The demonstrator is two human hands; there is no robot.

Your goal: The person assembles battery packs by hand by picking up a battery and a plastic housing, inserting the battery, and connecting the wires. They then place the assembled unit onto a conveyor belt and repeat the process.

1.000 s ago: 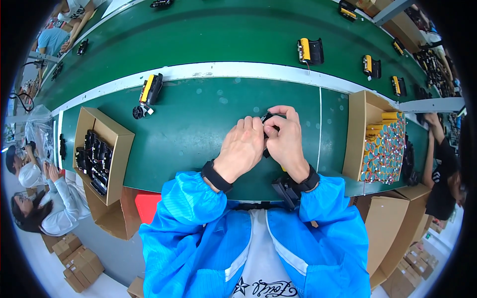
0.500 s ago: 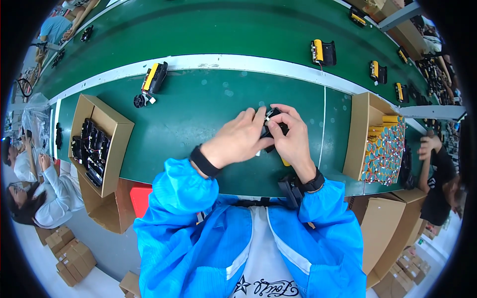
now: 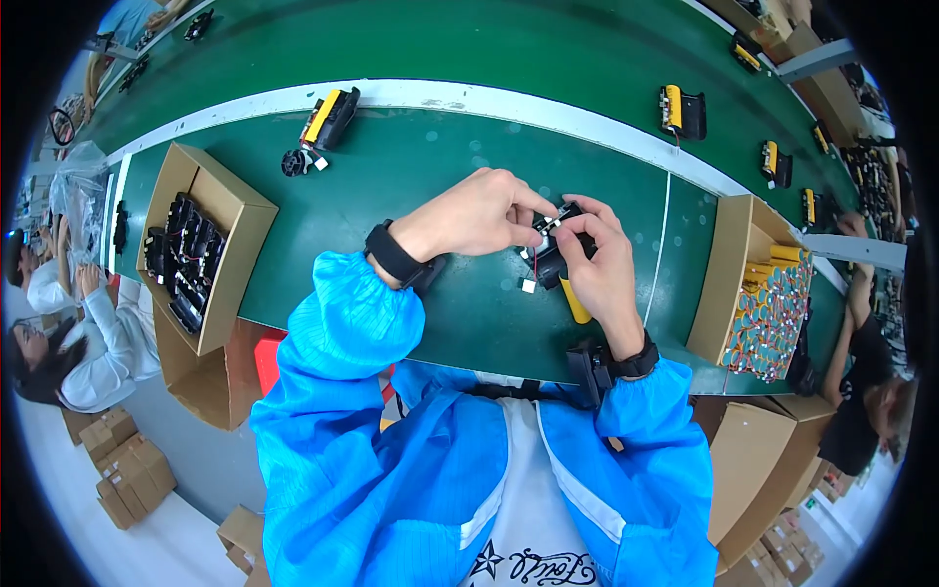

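Note:
A black plastic housing (image 3: 550,266) with a small circuit strip and thin wires is between my hands, over the green bench. My right hand (image 3: 608,279) grips its right side, thumb and fingers closed about it. From the upper left, my left hand (image 3: 474,217) has its thumb and index finger at the housing's left end. What sits between those fingertips is partly hidden. A white plug (image 3: 528,286) hangs from the housing's wires. Below the right palm a yellow battery cell (image 3: 575,304) shows, mostly covered by the hand.
At left stands a carton (image 3: 249,230) of black housings; at right, a carton (image 3: 719,269) of yellow cells. A housing with a yellow cell (image 3: 331,119) and a round black part (image 3: 293,162) lie beyond my left hand. Similar assemblies (image 3: 683,112) rest past the white rail (image 3: 469,98). Co-workers are at both sides.
My left index finger and thumb have shifted at the housing, baring its wires and white plug. The whole view has shifted a little; the housing remains in my hands.

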